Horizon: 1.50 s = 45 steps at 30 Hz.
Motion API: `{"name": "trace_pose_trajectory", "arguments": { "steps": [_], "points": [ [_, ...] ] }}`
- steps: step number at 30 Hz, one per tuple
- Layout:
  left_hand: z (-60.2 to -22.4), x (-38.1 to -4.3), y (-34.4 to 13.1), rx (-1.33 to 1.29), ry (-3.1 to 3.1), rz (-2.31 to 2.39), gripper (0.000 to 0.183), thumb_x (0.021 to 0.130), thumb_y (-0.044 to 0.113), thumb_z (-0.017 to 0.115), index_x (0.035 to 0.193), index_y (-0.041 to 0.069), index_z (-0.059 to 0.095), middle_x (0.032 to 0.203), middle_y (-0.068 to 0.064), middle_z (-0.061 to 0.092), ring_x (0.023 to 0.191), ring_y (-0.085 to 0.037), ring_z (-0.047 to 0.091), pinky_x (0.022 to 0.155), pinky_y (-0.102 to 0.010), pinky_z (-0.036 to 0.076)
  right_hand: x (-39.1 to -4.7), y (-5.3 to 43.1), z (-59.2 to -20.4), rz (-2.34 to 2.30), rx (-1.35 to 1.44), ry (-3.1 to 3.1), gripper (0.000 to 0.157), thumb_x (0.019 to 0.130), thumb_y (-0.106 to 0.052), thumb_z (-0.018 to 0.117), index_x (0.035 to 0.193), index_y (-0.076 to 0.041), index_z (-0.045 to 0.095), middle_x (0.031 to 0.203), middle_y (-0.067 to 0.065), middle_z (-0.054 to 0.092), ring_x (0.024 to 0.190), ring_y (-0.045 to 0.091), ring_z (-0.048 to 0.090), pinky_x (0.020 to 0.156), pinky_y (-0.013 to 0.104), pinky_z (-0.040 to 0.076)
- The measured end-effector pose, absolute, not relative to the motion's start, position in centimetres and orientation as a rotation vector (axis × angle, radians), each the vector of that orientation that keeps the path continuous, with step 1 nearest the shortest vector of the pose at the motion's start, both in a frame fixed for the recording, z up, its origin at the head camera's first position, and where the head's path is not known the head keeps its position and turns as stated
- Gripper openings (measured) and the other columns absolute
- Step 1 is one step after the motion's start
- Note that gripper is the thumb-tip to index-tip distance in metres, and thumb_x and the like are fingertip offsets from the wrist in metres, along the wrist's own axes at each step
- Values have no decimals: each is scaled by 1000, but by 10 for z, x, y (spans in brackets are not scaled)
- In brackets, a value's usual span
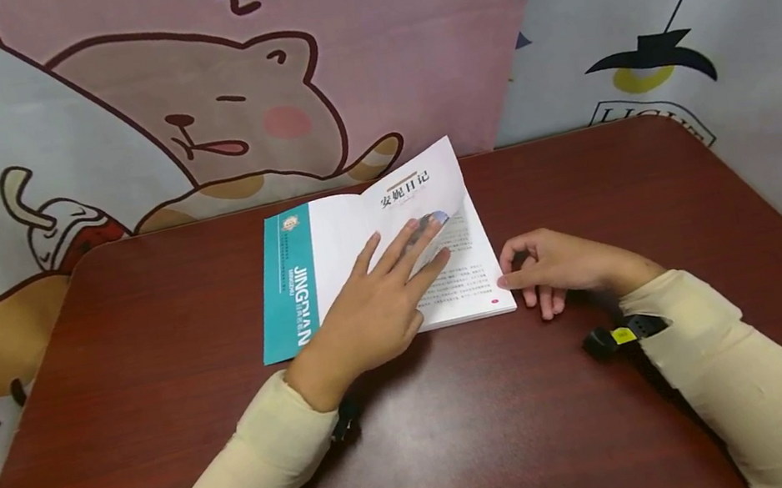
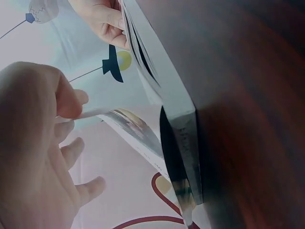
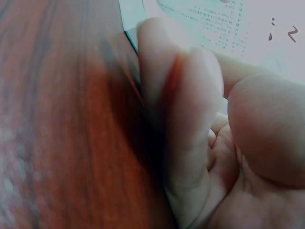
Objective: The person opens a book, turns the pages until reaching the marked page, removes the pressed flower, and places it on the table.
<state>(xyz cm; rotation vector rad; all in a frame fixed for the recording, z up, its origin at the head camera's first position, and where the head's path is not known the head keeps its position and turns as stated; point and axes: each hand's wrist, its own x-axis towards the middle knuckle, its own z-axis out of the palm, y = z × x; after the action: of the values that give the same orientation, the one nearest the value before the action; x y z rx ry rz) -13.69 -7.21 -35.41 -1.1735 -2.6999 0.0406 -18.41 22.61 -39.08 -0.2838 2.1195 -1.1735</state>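
An open paperback book (image 1: 365, 222) with a teal cover flap (image 1: 277, 295) lies toward the far side of the table. My left hand (image 1: 362, 307) reaches over its lower middle with the fingers spread. In the left wrist view this hand (image 2: 38, 138) pinches the edge of a raised page (image 2: 138, 133), which shows a printed title and picture. My right hand (image 1: 560, 261) is at the book's lower right edge, thumb and index finger closed together on the margin. The other fingers curl beside the book, close over the table. In the right wrist view the fingers (image 3: 176, 105) hide most of that contact.
The brown wooden table (image 1: 406, 444) has rounded far corners. Behind it hangs a cloth backdrop (image 1: 406, 39) with a cartoon bear, touching or close to the table's far edge. A black band with a yellow tag (image 1: 623, 335) is on the right wrist.
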Motion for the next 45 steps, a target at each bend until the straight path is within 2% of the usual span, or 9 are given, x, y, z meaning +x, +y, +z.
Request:
{"name": "trace_pose_trajectory", "arguments": {
  "steps": [4,10,16,27,36,45],
  "points": [
    [-354,-137,-73,-1141,-2708,11,63,94,16,55,154,25,39,170,-6,10,157,-25,11,123,-55,19,-185,225,-391,-1173,-287,2121,29,94,-26,70,104,-3,56,65,11,66,47,26,67,44,37,54],
    [-356,-138,-76,-1056,-2689,8,65,93,13,57,153,31,41,170,-10,5,157,-33,5,122,-59,16,-185,224,-391,-1172,-283,2122,29,94,-26,70,104,-4,55,65,11,66,47,25,67,43,37,54],
    [-356,-138,-76,-1087,-2635,35,59,93,9,56,147,33,52,170,-7,12,157,-31,4,124,-56,10,-186,225,-392,-1169,-290,2122,30,94,-27,70,104,-3,55,65,11,66,47,25,67,43,36,54],
    [-356,-138,-75,-1172,-2642,64,47,100,2,46,141,20,59,163,-3,33,157,-25,14,128,-41,6,-185,225,-390,-1171,-284,2115,31,94,-27,71,105,-3,55,65,11,66,47,25,67,43,36,54],
    [-358,-139,-77,-1218,-2686,77,43,97,1,50,135,14,64,159,-3,40,154,-26,23,127,-40,13,-184,226,-389,-1171,-274,2112,30,94,-26,70,104,-3,55,65,11,65,47,24,67,44,36,54],
    [-362,-140,-79,-1170,-2722,74,35,97,7,51,129,7,67,156,-8,45,152,-28,30,125,-41,20,-185,226,-391,-1176,-289,2113,31,93,-27,71,104,-2,55,65,12,65,46,25,66,43,36,54]
  ]
}}
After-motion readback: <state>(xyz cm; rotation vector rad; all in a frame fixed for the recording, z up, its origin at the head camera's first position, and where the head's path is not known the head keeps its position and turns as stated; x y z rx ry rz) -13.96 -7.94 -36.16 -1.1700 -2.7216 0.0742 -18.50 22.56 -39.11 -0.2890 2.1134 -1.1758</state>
